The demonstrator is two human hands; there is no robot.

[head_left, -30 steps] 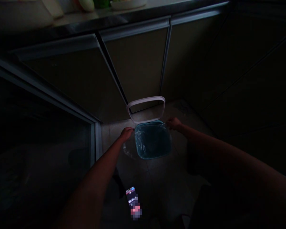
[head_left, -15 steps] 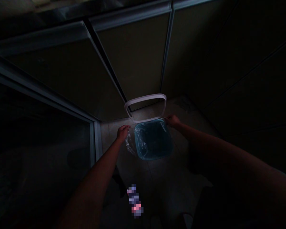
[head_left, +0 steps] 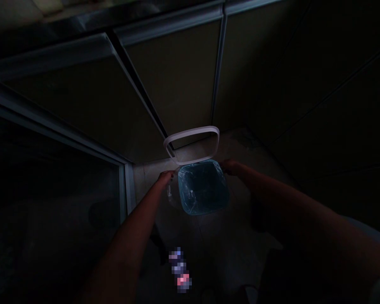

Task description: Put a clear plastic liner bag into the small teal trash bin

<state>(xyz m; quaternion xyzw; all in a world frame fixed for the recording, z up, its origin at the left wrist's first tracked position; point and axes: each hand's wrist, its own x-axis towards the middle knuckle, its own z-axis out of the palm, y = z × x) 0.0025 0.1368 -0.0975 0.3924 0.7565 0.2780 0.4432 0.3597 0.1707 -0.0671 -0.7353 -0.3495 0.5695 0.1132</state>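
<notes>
A blue-green trash bin (head_left: 205, 209) stands on the floor with its mouth facing up. A clear plastic trash bag (head_left: 191, 192) lines it, and part of the film hangs outside on the left. My left hand (head_left: 166, 176) is at the bin's upper left edge, its fingers closed on the bag. On the opposite side, my right hand (head_left: 230, 167) is closed on the bag by the upper right rim; its fingertips are dim and partly hidden. A white rim frame (head_left: 191, 134) stands raised behind the bin, tilted toward the cabinets.
Cabinet doors (head_left: 174, 80) with metal edges rise just behind the bin. A metal-framed glass door (head_left: 123, 185) is at the left. Below the bin, a pixelated patch (head_left: 180, 270) covers something on the dark tiled floor (head_left: 205, 232).
My left hand has moved inward to the bin's left rim, drawing the loose film closer. My right hand has shifted slightly lower beside the right rim.
</notes>
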